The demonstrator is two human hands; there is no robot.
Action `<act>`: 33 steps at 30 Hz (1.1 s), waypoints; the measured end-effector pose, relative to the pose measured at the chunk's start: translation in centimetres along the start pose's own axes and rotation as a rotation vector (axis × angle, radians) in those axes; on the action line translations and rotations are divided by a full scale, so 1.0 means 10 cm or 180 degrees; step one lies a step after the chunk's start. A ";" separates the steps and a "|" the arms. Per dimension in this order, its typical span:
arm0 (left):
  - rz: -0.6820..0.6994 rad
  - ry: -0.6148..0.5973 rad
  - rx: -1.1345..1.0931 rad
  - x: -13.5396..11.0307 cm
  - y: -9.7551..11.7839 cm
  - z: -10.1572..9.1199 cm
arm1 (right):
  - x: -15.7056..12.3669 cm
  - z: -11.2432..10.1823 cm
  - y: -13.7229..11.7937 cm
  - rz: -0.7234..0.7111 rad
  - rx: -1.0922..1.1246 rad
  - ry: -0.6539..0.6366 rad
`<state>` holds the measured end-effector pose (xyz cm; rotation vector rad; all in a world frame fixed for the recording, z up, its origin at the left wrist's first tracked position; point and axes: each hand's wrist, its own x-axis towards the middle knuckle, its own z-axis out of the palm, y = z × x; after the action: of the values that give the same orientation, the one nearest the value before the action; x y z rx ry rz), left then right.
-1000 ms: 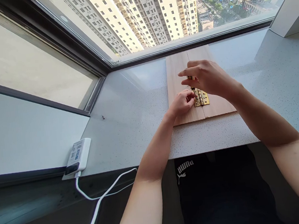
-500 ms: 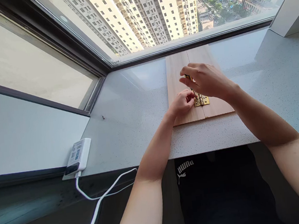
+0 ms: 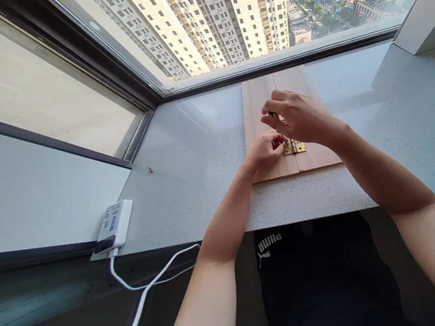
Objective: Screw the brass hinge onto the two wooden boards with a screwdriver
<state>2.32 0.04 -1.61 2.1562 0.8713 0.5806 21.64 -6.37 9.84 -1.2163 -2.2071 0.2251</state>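
Observation:
Two pale wooden boards (image 3: 258,97) lie side by side on the sill, and a brass hinge (image 3: 299,147) spans their seam near the front end. My right hand (image 3: 299,114) is closed round a screwdriver (image 3: 273,114) with a black and yellow handle. Its shaft points down at the left leaf of the hinge, though the tip is hard to make out. On the left board rests my left hand (image 3: 265,149), its fingers curled and pinched beside the hinge and the shaft. What those fingertips hold, if anything, is hidden.
The speckled sill (image 3: 204,185) ends at a front edge close to my body. A small dark piece (image 3: 150,170), perhaps a screw, lies to the left. A white power bank (image 3: 115,226) with a white cable (image 3: 145,293) sits at the left corner, beneath the window frame.
The screwdriver handle has turned slightly in my right hand, with less yellow showing. My left hand stays in place beside the hinge.

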 end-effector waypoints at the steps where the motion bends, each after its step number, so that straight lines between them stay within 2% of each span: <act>1: -0.0001 -0.0001 -0.0015 0.00 0.01 0.00 | -0.01 0.00 -0.01 -0.0031 0.0063 -0.0031; 6: -0.0020 -0.0006 -0.0042 -0.01 0.04 -0.02 | 0.00 0.00 -0.02 -0.0356 0.0439 -0.0285; 10: -0.0009 -0.0051 -0.0131 -0.01 0.02 -0.03 | 0.01 0.00 0.02 -0.0476 0.0450 -0.0299; 17: 0.0183 -0.0048 -0.0138 0.03 -0.09 0.02 | 0.01 -0.05 0.09 -0.0429 0.0355 -0.0185; 23: 0.0175 -0.0057 -0.0067 0.02 -0.10 0.00 | 0.01 -0.03 0.08 -0.0022 -0.0082 0.0014; 28: 0.0112 -0.0066 -0.0152 0.00 -0.02 -0.01 | -0.01 0.03 0.06 -0.0125 0.0153 -0.0198; 33: 0.0083 -0.0038 -0.0185 0.00 0.00 -0.01 | 0.00 0.01 0.08 -0.0203 0.0356 -0.0487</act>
<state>2.30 0.07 -1.54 2.1193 0.8114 0.5981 22.15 -5.95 9.44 -1.0983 -2.3259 0.4221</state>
